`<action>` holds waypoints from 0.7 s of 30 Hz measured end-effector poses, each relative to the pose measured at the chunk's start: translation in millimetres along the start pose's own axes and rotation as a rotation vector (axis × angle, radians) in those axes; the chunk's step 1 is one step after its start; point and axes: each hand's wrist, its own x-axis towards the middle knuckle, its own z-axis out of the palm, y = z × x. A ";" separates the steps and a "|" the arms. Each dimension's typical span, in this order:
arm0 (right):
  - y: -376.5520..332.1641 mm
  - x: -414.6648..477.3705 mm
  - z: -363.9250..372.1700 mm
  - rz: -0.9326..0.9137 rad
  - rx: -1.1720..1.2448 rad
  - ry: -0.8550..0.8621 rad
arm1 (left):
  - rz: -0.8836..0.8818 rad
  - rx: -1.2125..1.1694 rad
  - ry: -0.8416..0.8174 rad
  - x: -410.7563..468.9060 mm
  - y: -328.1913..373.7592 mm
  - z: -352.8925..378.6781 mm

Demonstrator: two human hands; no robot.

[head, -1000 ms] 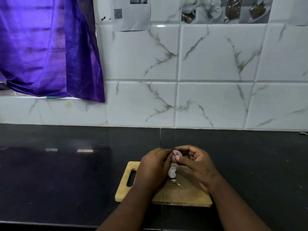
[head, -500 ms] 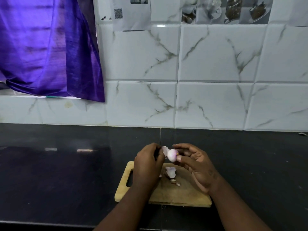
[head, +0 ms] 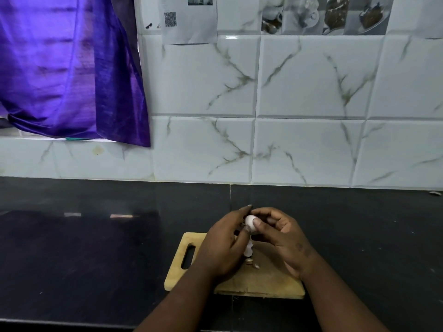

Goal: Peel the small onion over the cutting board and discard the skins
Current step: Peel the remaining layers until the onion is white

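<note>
A small pale onion (head: 249, 222) is held above the far edge of the wooden cutting board (head: 268, 281). My right hand (head: 279, 236) grips it, thumb over its front. My left hand (head: 224, 245) has its fingertips curled against the onion's left side, where a bit of skin shows. Loose skin pieces (head: 249, 251) lie on the board under my hands, with small brown scraps (head: 251, 262) just in front of them.
The board has a slot handle (head: 188, 257) at its left end and lies on a black countertop (head: 96, 248). A marble-tiled wall (head: 299, 116) rises behind. A purple cloth (head: 67, 68) hangs at the upper left.
My left hand pulled a flap of skin away from the onion, then came back against it. The onion looks paler now, and the hands are close together again.
</note>
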 end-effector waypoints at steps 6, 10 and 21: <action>-0.6 0.7 -0.4 0.040 0.038 0.010 | 0.012 0.034 0.100 0.7 1.7 0.6; -0.2 0.8 0.0 0.056 0.058 0.000 | 0.000 0.020 0.139 1.9 0.5 0.6; 1.2 1.3 -1.0 0.028 0.110 0.000 | 0.014 -0.125 0.166 3.7 -2.3 -1.8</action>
